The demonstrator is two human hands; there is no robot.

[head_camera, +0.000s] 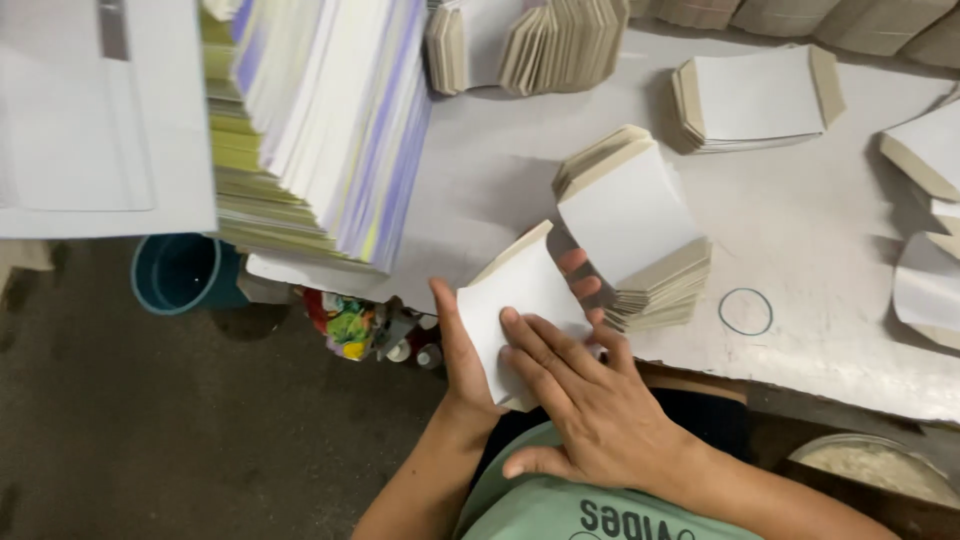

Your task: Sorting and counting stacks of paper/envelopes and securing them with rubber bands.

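Note:
My left hand (462, 355) grips a small stack of white cardboard blanks (515, 295) from underneath, thumb up along its left edge, fingertips showing past its right side. My right hand (590, 400) lies flat on top of that stack, fingers spread across the white face. Just right of the hands, a taller fanned pile of the same blanks (635, 225) stands on the grey table (800, 220).
A tall stack of printed sheets (320, 120) leans at the table's left edge. More blank piles lie at the back (755, 95) and far right (930, 150). A rubber band (745, 311) lies near the front edge. A teal bucket (180, 272) stands on the floor.

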